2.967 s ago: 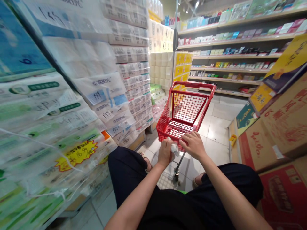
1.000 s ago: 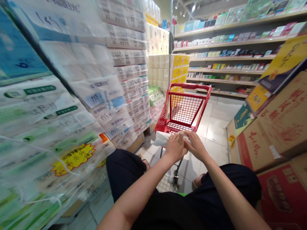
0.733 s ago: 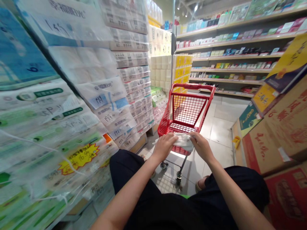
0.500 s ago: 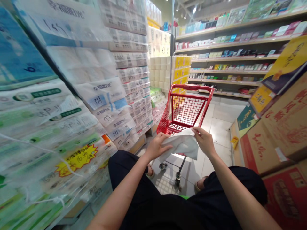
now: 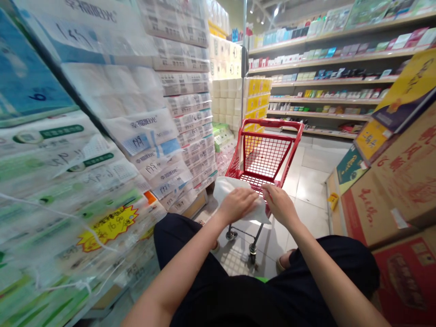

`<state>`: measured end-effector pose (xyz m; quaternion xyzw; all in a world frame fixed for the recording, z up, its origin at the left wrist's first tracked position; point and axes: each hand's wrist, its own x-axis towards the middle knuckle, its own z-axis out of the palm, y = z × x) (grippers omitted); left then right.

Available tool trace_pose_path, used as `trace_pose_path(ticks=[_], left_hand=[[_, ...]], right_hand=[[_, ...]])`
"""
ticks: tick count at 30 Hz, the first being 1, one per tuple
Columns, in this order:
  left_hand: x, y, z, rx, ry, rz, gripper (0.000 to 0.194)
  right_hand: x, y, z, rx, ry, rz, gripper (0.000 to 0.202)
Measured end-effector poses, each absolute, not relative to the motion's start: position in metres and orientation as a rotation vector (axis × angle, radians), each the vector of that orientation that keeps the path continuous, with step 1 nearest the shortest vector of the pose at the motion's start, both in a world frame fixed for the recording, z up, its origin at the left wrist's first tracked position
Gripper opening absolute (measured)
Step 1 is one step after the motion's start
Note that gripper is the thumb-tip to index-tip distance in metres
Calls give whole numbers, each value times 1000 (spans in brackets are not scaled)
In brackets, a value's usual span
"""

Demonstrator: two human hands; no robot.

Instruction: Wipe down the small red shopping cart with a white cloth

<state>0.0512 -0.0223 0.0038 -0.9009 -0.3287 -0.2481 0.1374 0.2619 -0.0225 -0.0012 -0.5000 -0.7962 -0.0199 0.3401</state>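
Note:
A thin white cloth (image 5: 226,184), like a wipe, hangs in front of me between my hands, its loose part spreading left and another corner drooping below. My left hand (image 5: 238,203) lies across its middle, fingers together and pointing right, slightly blurred; the thumb is hidden. Close by on the right, my right hand (image 5: 277,202) has bent fingers pressed together at the cloth's right side. The fingertips of both hands nearly meet. Just beyond them stands a red shopping cart (image 5: 267,156) with a grid basket, its lower part partly covered by the cloth and hands.
Stacked packs of tissue paper (image 5: 136,127) rise along my left, with a yellow price tag (image 5: 107,227) on one. Cardboard boxes (image 5: 405,168) line the right. Stocked shelves (image 5: 323,84) stand at the back. My knees flank the cart's wheels (image 5: 252,252) on the tiled floor.
The cloth was stretched between both hands; now it is bunched and has shifted left and down. My left hand has moved right over it, and my right hand slightly left and down.

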Motion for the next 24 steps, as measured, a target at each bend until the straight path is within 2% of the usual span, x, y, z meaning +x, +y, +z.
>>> trace_pose_path(ticks=[6, 14, 24], left_hand=[[54, -10, -33, -2621, -975, -593, 25], [-15, 27, -16, -2638, -967, -473, 23], [8, 14, -31, -2594, -983, -621, 22]], right_hand=[[270, -28, -15, -1261, -2238, -202, 37], [292, -20, -21, -1179, -2305, -203, 38], [285, -34, -11, -1310, -2247, -381, 34]])
